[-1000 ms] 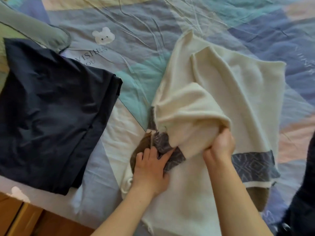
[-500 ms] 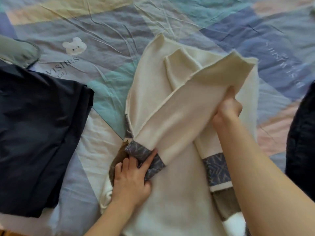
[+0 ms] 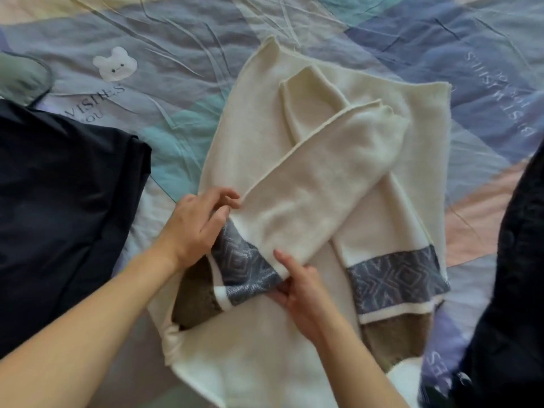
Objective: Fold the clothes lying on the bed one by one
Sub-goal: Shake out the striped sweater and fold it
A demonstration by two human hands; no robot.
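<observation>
A cream knit sweater point(image 3: 256, 136) lies spread on the bed point(image 3: 164, 30), its body running from the near edge toward the far side. One sleeve point(image 3: 312, 198) is folded diagonally across the body, with its blue patterned band point(image 3: 244, 269) and brown cuff point(image 3: 194, 298) at the near left. The second sleeve lies along the right side, its own patterned band point(image 3: 394, 281) flat on the body. The left hand point(image 3: 194, 228) rests at the left edge of the diagonal sleeve, fingers point(image 3: 226, 198) loosely curled and touching the cloth; whether they pinch it cannot be told. The right hand point(image 3: 297, 287) lies at the near edge of the same sleeve, forefinger extended on top, the thumb seemingly tucked beneath the band.

A dark folded garment point(image 3: 64, 207) sits to the left, apart from the sweater; another dark garment point(image 3: 512, 260) lies at the right edge.

Handling, as judged: the knit is soft, light and limp, with no stiffness to hold a crease, and it drapes and stretches when lifted. It is best taken at seams, cuffs or hem corners with both hands, then smoothed flat against the bed.
</observation>
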